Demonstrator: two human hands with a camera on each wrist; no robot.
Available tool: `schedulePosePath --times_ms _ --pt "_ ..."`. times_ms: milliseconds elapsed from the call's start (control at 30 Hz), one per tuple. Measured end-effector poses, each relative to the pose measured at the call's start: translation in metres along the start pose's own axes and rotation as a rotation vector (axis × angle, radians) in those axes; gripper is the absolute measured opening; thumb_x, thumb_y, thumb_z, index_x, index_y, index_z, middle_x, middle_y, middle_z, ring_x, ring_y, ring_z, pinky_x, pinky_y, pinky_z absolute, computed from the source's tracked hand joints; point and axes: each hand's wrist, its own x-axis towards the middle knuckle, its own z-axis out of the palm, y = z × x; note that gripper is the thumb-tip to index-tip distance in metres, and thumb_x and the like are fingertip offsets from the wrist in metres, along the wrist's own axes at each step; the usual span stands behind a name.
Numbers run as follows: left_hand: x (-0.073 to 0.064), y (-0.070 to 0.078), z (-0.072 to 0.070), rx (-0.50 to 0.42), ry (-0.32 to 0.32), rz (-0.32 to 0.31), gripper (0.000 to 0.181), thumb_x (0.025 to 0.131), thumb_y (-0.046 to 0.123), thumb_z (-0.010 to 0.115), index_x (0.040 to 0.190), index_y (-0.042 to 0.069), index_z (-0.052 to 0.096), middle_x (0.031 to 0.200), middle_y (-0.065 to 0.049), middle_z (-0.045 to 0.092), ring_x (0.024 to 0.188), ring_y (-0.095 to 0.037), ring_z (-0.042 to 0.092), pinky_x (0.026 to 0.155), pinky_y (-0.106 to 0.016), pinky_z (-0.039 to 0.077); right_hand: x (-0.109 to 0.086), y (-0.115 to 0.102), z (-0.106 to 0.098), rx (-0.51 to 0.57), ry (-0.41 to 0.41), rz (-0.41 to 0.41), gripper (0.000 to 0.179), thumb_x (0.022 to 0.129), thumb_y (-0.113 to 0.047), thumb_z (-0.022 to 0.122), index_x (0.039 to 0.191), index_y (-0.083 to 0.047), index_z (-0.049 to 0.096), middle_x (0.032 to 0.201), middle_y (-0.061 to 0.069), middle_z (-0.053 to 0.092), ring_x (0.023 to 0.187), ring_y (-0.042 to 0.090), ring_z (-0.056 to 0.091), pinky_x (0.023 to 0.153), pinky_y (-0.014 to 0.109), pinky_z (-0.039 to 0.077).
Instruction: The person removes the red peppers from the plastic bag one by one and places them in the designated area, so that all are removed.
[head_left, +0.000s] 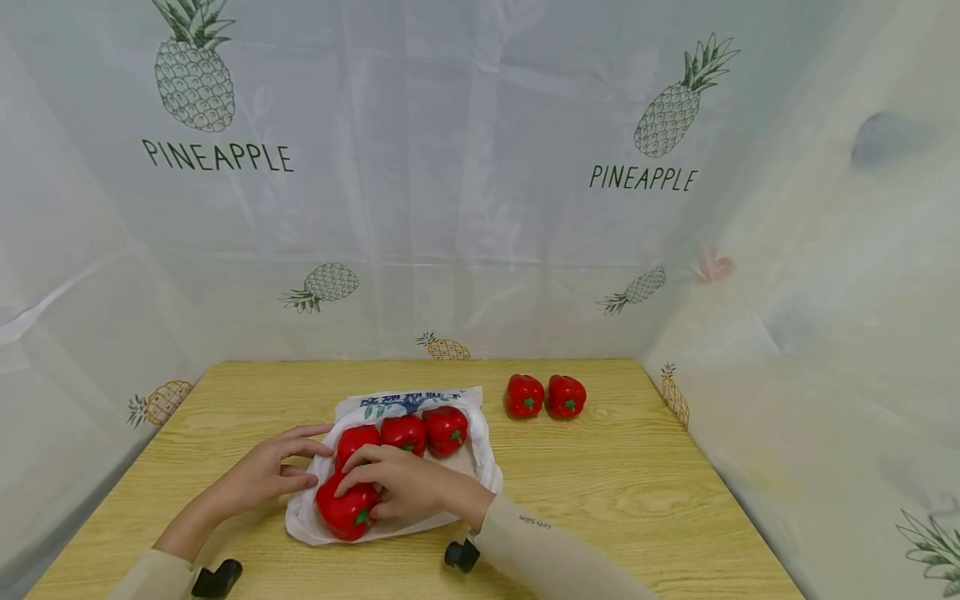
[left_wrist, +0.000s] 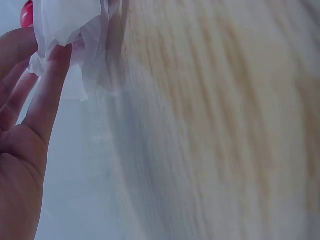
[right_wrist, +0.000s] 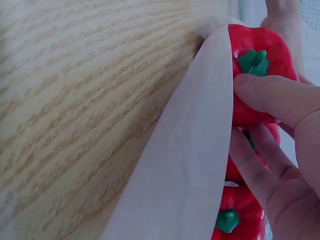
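A white plastic bag [head_left: 486,446] with blue and green print lies spread on the table, its edges rolled up like a tray. My right hand [head_left: 408,483] grips a red bell pepper [head_left: 347,510] with a green stem at the bag's front left corner. In the right wrist view the thumb [right_wrist: 265,92] presses that pepper just beside its stem. Behind it sit more red peppers, one at the left [head_left: 358,440], one in the middle [head_left: 405,431] and one at the right [head_left: 447,427]. My left hand [head_left: 262,468], fingers extended, touches the bag's left edge.
Two more red bell peppers, one on the left [head_left: 524,395] and one on the right [head_left: 566,396], stand side by side on the wooden table [head_left: 600,500] behind and right of the bag. A pineapple-print curtain [head_left: 450,208] surrounds the table at the back and sides.
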Motion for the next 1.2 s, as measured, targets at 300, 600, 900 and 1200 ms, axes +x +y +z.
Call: schedulePosePath --times_ms 300,600,900,1200 --pt "0.000 0.001 0.002 0.017 0.021 -0.024 0.035 0.093 0.012 0.083 0.127 0.012 0.074 0.158 -0.030 0.044 0.128 0.018 0.046 0.087 -0.025 0.063 0.001 -0.001 0.003 -0.001 0.017 -0.002 0.050 0.094 -0.019 0.084 0.140 -0.025 0.066 0.145 -0.004 0.053 0.133 0.003 0.045 0.104 0.005 0.039" --pt "0.001 -0.002 0.002 0.016 0.014 -0.054 0.036 0.092 0.012 0.083 0.127 0.014 0.074 0.159 -0.029 0.043 0.127 0.019 0.046 0.087 -0.026 0.063 -0.003 -0.008 -0.002 0.030 0.041 0.024 0.050 0.092 -0.021 0.085 0.139 -0.024 0.067 0.142 -0.003 0.054 0.125 0.001 0.050 0.097 0.003 0.042" --pt "0.001 0.001 0.002 0.008 0.013 -0.045 0.035 0.092 0.012 0.083 0.127 0.012 0.074 0.158 -0.030 0.044 0.127 0.017 0.048 0.087 -0.027 0.063 -0.012 -0.018 -0.023 0.135 0.028 0.112 0.053 0.091 -0.019 0.085 0.140 -0.028 0.066 0.140 -0.008 0.053 0.116 -0.004 0.052 0.089 0.006 0.050" --pt "0.002 0.004 0.001 -0.004 0.008 -0.048 0.035 0.093 0.012 0.082 0.127 0.012 0.074 0.159 -0.031 0.043 0.126 0.020 0.046 0.087 -0.029 0.064 -0.030 -0.012 -0.051 0.169 0.122 0.131 0.055 0.086 -0.017 0.090 0.135 -0.026 0.069 0.141 -0.004 0.055 0.132 0.007 0.048 0.091 0.012 0.054"
